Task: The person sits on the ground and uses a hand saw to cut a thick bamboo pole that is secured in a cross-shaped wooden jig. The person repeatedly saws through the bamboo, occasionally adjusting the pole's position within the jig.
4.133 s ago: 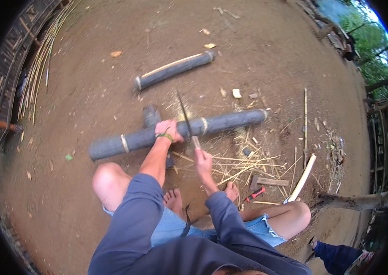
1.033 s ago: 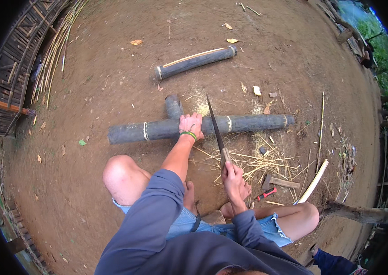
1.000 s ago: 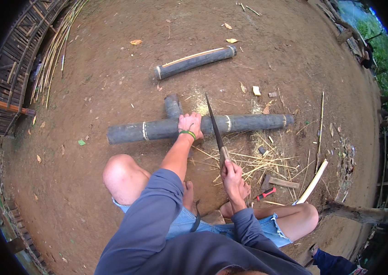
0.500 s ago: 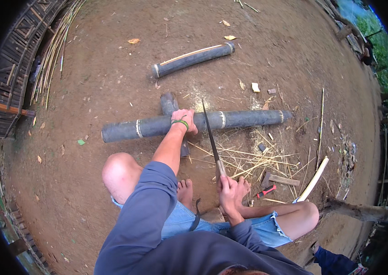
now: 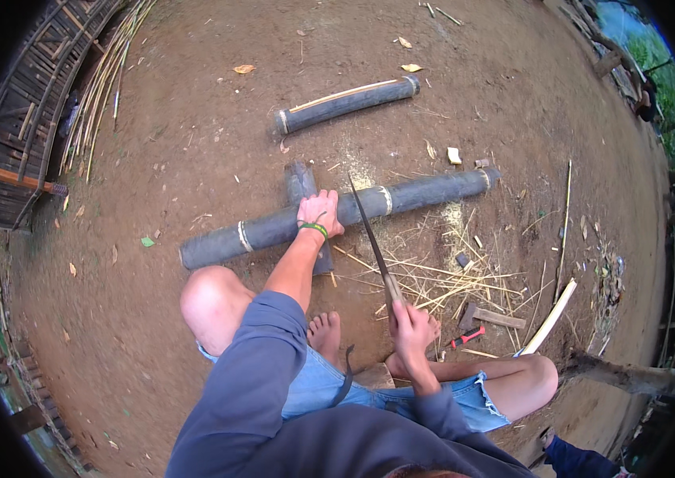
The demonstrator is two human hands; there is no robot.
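Head view: left hand (image 5: 320, 214) gripped long bamboo culm (image 5: 433, 191) from above, fingers curled. Right hand (image 5: 411, 331), near side of culm, had fingers closed round handsaw (image 5: 373, 243).

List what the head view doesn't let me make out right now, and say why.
All in the head view:
Rear of the handle of the saw: hidden by the right hand.
Part of the long pole: covered by the left hand.
Middle of the short log: hidden beneath the long pole and left hand.
Saw teeth: too small.
Most of the other person: cut off at lower right.
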